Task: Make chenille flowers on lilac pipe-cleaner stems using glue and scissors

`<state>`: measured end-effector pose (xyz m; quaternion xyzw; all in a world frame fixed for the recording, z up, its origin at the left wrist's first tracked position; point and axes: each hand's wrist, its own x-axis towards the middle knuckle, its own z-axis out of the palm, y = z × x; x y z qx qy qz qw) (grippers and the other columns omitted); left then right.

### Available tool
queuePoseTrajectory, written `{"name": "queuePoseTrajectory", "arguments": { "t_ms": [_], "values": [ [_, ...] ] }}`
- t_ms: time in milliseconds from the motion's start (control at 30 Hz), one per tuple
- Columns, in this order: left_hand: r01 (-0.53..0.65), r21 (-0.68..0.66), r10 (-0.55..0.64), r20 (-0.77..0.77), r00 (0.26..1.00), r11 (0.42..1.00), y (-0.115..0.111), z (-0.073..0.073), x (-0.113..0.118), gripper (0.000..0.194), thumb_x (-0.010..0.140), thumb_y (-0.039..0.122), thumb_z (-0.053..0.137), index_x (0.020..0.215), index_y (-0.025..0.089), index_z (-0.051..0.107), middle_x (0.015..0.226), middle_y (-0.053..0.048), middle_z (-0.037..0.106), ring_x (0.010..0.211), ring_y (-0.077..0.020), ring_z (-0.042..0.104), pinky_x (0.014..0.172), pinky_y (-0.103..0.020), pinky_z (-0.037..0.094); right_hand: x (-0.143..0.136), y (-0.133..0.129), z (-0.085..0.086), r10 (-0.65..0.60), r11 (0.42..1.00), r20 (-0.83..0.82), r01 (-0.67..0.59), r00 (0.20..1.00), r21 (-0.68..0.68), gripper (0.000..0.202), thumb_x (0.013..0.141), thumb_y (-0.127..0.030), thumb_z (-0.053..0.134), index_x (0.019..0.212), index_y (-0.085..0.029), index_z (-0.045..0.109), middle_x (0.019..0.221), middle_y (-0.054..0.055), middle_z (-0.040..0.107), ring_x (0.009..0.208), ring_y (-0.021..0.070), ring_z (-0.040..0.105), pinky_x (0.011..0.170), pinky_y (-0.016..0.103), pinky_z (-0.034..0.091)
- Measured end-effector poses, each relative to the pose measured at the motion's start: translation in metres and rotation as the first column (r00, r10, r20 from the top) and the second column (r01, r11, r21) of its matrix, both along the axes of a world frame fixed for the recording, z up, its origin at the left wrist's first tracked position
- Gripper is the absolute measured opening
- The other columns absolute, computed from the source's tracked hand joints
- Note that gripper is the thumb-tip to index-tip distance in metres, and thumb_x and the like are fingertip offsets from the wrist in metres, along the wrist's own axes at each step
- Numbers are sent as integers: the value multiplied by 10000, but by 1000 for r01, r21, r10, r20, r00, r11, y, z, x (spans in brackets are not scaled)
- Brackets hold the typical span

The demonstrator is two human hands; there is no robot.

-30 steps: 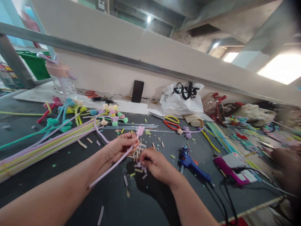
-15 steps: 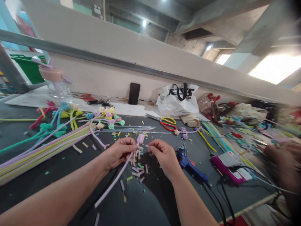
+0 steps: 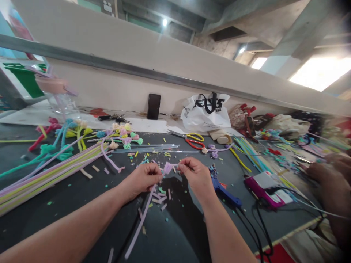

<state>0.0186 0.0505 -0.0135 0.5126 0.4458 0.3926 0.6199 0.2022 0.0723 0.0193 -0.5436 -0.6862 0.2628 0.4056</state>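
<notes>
Counter, dark, cluttered. Both forearms reach in from the near edge, converging left of the blue glue gun. Left hand: palm inward, fingers curled, thumb and index pinched nearly closed on lilac stem, its tail slanting down toward the wearer. Right hand: wrist bent inward, fingertips pinched, apparently on a small pale piece, touching the stem's lilac tip.
</notes>
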Motion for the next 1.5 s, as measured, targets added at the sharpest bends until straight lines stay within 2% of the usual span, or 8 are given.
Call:
{"name": "queuePoseTrajectory", "arguments": {
  "t_ms": [133, 267, 367, 500, 700, 1000, 1300, 1500],
  "values": [
    [1, 49, 6, -144, 990, 999, 0, -2, 3, 128, 675, 260, 573, 626, 168, 499, 387, 100, 375, 340, -42, 319, 357, -155, 204, 3, -1, 3, 105, 974, 160, -134, 982, 182, 68, 704, -171, 599, 641, -195, 600, 727, 19, 617, 748, 170, 568, 742, 308, 410],
    [17, 135, 19, -259, 966, 991, 0, -5, 5, 70, 668, 212, 531, 616, 166, 521, 413, 90, 382, 365, -53, 345, 385, -170, 226, 3, -2, 5, 168, 956, 272, -224, 948, 188, 92, 695, -119, 608, 645, -196, 599, 856, 32, 587, 852, 177, 546, 809, 341, 357],
    [19, 210, 48, -310, 950, 977, 0, -6, 6, 92, 659, 201, 524, 577, 161, 505, 468, 75, 401, 411, -56, 355, 410, -177, 242, 3, -3, 5, 173, 943, 381, -264, 908, 202, 112, 706, -106, 597, 656, -206, 608, 849, 14, 573, 858, 171, 537, 849, 368, 293],
    [49, 276, 53, -349, 936, 960, -1, -5, 7, 99, 649, 188, 511, 554, 160, 501, 491, 66, 403, 465, -68, 362, 444, -181, 263, 3, -4, 4, 174, 932, 442, -292, 880, 215, 148, 717, -80, 577, 666, -213, 616, 842, 2, 569, 866, 162, 530, 858, 359, 248],
    [76, 305, 59, -411, 910, 949, -4, -4, 7, 94, 640, 173, 487, 547, 160, 500, 513, 55, 429, 509, -81, 380, 470, -186, 275, 1, -6, 4, 196, 929, 461, -314, 866, 195, 175, 705, -38, 574, 662, -204, 608, 839, -8, 571, 856, 146, 538, 864, 347, 225],
    [107, 341, 41, -400, 916, 934, -5, -5, 8, 106, 650, 157, 473, 558, 159, 525, 526, 48, 452, 529, -89, 401, 489, -189, 293, 1, -4, 3, 226, 931, 441, -326, 869, 165, 159, 703, -48, 580, 685, -204, 607, 861, 2, 577, 876, 157, 539, 838, 343, 257],
    [128, 366, 52, -445, 894, 922, -4, -5, 9, 112, 656, 137, 464, 568, 160, 527, 544, 43, 460, 545, -94, 410, 513, -196, 302, 1, 2, -5, 253, 940, 371, -318, 894, 125, 172, 688, -31, 583, 690, -199, 618, 883, 16, 602, 875, 157, 560, 838, 347, 328],
    [134, 393, 61, -445, 893, 910, -6, -6, 9, 117, 654, 120, 452, 569, 158, 522, 562, 40, 471, 564, -98, 423, 534, -200, 312, -3, -1, -3, 261, 949, 298, -301, 918, 97, 159, 676, -31, 566, 674, -186, 601, 805, 19, 599, 803, 147, 564, 751, 282, 407]
  ]
}}
